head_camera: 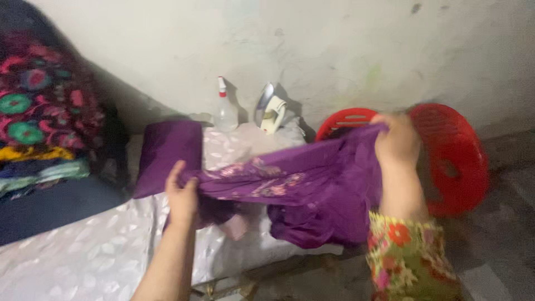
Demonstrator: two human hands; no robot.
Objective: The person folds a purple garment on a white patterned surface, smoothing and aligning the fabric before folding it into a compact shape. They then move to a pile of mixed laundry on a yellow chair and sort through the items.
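Purple garment (pixel 301 189) stretched roughly crosswise, left hand (pixel 181 195) low, right hand (pixel 397 139) higher

Purple embroidered garment (pixel 312 192), stretched out, hanging mid-air

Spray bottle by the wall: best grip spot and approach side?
Take the spray bottle around its clear body, below the red-and-white nozzle, coming from the front left. It stands upright against the wall, and the iron crowds its right side, so fingers fit best from the open left.
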